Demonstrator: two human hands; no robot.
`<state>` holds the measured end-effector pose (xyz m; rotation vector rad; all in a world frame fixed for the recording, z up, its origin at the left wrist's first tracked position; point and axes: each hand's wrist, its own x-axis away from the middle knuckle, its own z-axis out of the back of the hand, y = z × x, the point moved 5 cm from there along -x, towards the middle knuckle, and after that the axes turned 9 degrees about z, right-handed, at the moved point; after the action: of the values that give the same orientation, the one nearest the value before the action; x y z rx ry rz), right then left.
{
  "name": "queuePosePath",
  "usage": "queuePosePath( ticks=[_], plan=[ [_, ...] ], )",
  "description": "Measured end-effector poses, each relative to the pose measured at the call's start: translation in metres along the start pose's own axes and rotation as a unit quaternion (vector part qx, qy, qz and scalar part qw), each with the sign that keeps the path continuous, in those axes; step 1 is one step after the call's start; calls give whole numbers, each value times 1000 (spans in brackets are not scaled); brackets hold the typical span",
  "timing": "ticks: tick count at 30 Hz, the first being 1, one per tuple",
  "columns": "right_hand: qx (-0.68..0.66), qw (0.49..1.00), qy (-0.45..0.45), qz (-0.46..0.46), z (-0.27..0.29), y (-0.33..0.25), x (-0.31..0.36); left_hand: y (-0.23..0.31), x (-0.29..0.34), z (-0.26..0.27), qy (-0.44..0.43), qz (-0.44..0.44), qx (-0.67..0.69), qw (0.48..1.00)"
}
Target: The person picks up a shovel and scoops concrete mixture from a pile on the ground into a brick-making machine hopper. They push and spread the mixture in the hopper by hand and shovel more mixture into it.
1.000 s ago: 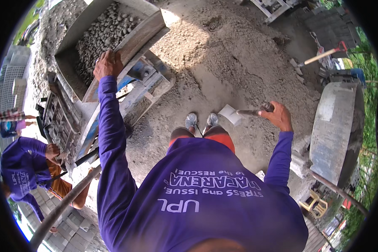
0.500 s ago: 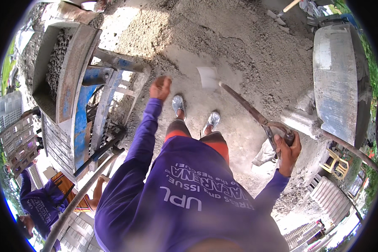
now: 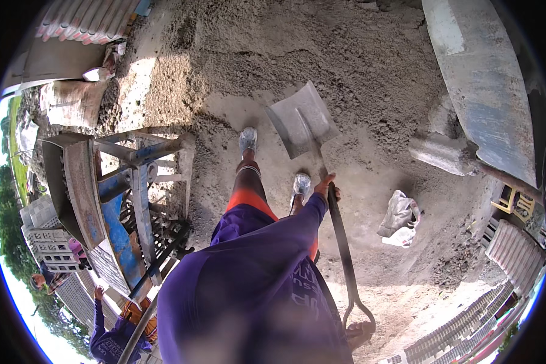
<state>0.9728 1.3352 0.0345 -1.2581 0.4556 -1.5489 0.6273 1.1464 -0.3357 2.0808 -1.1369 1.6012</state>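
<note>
A shovel [image 3: 340, 236] slants across the area in front of me, its square grey blade [image 3: 302, 119] low over the ground near my feet. My left hand [image 3: 327, 187] is wrapped round the shaft a little above the blade. At the near end, my right hand [image 3: 359, 335] grips the D-shaped handle. The top of the blade looks bare, with no load on it. Whether its edge touches the ground I cannot tell.
A rough heap of grey gravelly mix [image 3: 333, 51] spreads beyond the blade. On the left stands a blue metal machine frame [image 3: 118, 212] with a hopper; a co-worker in purple [image 3: 112, 340] is behind it. A metal drum [image 3: 482, 79] stands right, with a crumpled sack [image 3: 399, 218] nearer.
My left hand, empty before, has come across and taken hold of the shaft. My right hand has drawn the handle back toward me. The view has turned, and the whole blade now shows.
</note>
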Motion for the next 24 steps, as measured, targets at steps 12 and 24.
queuePosePath(
  ticks=[12, 24],
  plan=[
    [208, 952, 85, 209, -305, -113, -52, 182, -117, -146, -22, 142, 28, 989],
    [0, 998, -38, -56, -617, 138, 45, 609, -127, -10, 119, -114, -68, 984]
  ],
)
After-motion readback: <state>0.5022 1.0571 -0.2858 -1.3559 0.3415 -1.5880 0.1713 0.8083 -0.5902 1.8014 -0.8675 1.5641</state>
